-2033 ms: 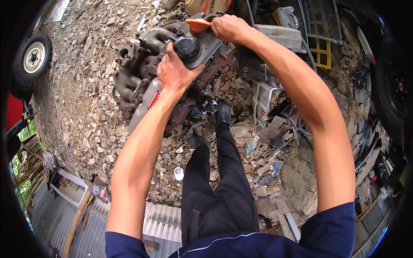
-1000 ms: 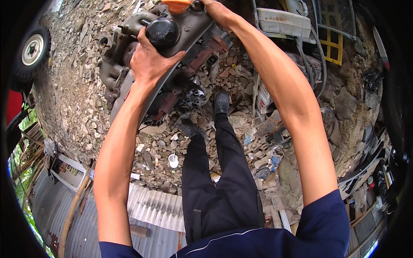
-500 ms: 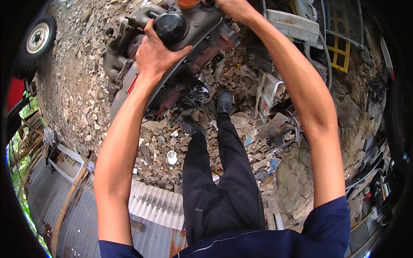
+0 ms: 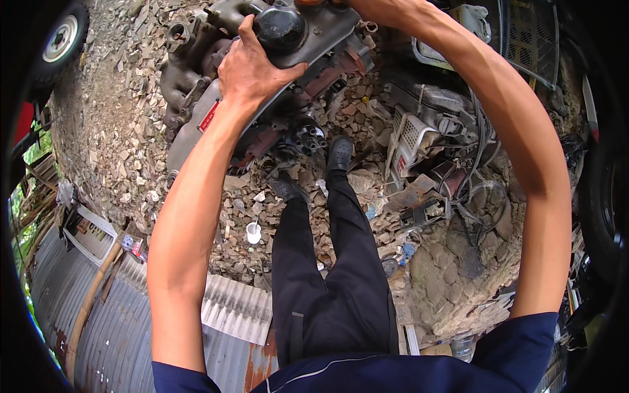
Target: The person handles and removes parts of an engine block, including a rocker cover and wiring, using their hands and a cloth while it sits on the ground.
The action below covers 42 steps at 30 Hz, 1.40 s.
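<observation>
My left hand grips the grey cover of a large engine part, its thumb spread over the edge and fingers beside a round black housing. My right hand reaches to the top edge of the view, near a small visible bit of an orange object; its fingertips are mostly cut off. Cast pipes with flanges stick out at the left, and a red label is beside my left wrist. A round metal part with several holes sits at the engine's lower end, beside my feet.
The ground is broken rubble with a white cup. A wheel is at upper left, a dark tyre at right. A plastic crate, cables and scrap lie at right, corrugated sheets at lower left.
The engine part and my hands moved up in view, then slightly right. The orange object, plainly in my right hand at first, is now mostly out of view. My right arm bows farther rightward.
</observation>
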Each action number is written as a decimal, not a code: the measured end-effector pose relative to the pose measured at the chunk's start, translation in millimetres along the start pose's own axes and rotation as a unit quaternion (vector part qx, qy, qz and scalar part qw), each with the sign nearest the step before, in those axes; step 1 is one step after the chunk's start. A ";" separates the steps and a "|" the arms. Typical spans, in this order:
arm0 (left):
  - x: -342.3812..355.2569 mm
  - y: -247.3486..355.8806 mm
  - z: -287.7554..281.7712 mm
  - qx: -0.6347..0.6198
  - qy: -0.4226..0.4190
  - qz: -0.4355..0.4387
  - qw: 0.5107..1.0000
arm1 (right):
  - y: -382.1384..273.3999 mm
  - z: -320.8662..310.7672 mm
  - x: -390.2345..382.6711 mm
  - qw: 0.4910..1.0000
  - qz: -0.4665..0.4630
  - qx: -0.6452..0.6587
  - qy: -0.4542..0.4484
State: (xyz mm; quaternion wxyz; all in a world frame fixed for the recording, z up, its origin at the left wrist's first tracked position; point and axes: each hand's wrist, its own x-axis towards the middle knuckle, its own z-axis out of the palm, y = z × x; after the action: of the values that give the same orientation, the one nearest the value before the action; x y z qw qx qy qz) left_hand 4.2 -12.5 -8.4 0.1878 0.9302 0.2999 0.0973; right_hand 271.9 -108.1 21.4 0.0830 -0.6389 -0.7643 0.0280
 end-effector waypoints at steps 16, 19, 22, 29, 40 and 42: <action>3.1 6.1 -9.6 0.038 -0.049 -0.040 0.997 | -5.7 49.3 -21.7 0.980 0.115 0.093 0.135; 1.9 7.7 -8.1 0.039 -0.024 -0.030 0.999 | -26.0 73.4 -51.0 0.784 0.506 0.327 0.152; 1.7 11.0 -9.3 0.033 -0.029 -0.040 0.998 | -33.7 129.0 -57.8 0.407 0.590 0.522 0.462; 5.6 6.5 -1.9 -0.001 -0.015 -0.015 1.000 | -42.5 184.3 26.5 0.079 0.573 0.521 0.627; 3.8 7.3 -6.3 -0.015 -0.023 -0.051 0.998 | -14.1 188.3 21.1 0.131 0.547 0.546 0.621; 0.9 3.3 -8.4 -0.017 -0.008 -0.040 0.999 | -15.7 184.2 10.6 0.067 0.579 0.568 0.581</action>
State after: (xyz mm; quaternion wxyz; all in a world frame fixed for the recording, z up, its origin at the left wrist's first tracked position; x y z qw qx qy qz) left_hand 4.2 -11.9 0.7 0.2099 0.9150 0.3332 0.0874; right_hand 224.9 -88.9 -156.7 0.7966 -0.4541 0.3829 0.1124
